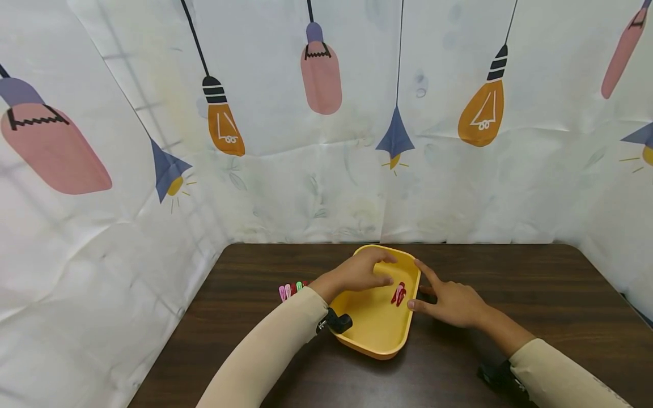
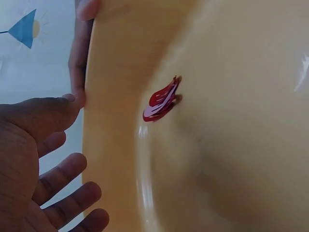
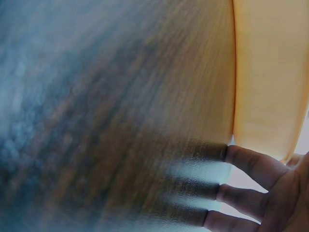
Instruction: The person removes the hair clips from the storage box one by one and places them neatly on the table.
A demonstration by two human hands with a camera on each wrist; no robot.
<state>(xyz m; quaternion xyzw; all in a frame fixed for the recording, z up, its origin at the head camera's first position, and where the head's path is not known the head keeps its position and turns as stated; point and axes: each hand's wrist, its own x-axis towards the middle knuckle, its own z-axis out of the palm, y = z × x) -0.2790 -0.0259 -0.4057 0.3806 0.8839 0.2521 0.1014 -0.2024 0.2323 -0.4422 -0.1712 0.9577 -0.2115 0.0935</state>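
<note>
A yellow plastic tray (image 1: 374, 326) stands on the table, with a few red and pink snap hair clips (image 1: 399, 294) lying together on its floor near the right wall. My left hand (image 1: 363, 272) hovers over the tray, fingers loosely bent and holding nothing. In the left wrist view its fingers are spread apart from the clips (image 2: 161, 102). At the right rim is my right hand (image 1: 454, 301), thumb and index finger extended against the edge. The right wrist view has its other fingers (image 3: 251, 164) spread low beside the tray's outer wall (image 3: 268, 72).
Several more hair clips (image 1: 288, 291), pink, green and red, lie in a row left of the tray, partly hidden behind the left forearm. The dark wooden table (image 1: 510, 272) ends at a patterned cloth backdrop (image 1: 285, 192) behind it. Each wrist wears a black camera strap.
</note>
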